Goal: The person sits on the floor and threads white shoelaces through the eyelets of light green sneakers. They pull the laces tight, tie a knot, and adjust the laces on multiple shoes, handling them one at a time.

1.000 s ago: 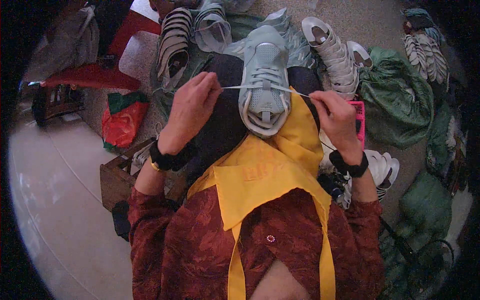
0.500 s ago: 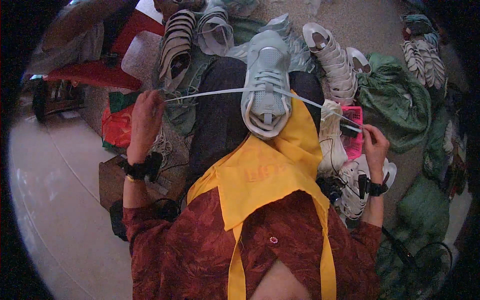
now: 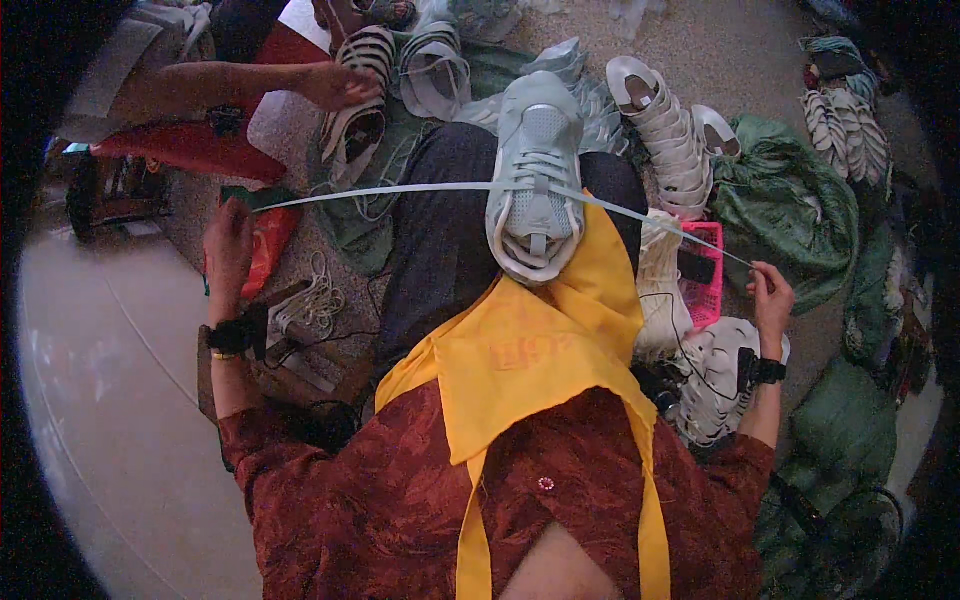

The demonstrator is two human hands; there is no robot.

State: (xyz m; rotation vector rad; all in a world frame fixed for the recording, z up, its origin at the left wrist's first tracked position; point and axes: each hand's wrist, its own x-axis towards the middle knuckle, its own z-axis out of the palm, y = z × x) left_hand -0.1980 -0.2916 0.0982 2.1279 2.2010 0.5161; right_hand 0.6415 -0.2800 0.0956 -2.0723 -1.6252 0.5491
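Observation:
A pale grey-blue sneaker (image 3: 541,130) rests across my knees, its heel opening toward me. Its upper rows are threaded. From its top eyelets a flat light lace (image 3: 400,188) runs out to both sides. My left hand (image 3: 230,245), out at the far left, is closed on one end of it. On the right, my right hand (image 3: 772,298) pinches the other end between thumb and fingers. Both lengths look fairly taut, with a slight bow. A yellow apron (image 3: 560,335) covers my lap beneath the shoe's heel.
Another person's hand (image 3: 340,87) reaches over striped stacked shoe uppers (image 3: 365,60) at the upper left. White nested uppers (image 3: 672,150), a green sack (image 3: 785,205) and a pink basket (image 3: 706,310) lie on the right. Loose white laces (image 3: 312,300) lie by my left forearm.
My hands have moved farther apart, the left one outward and the right one slightly outward and down, drawing the lace wider. The other person's hand has moved to the striped uppers.

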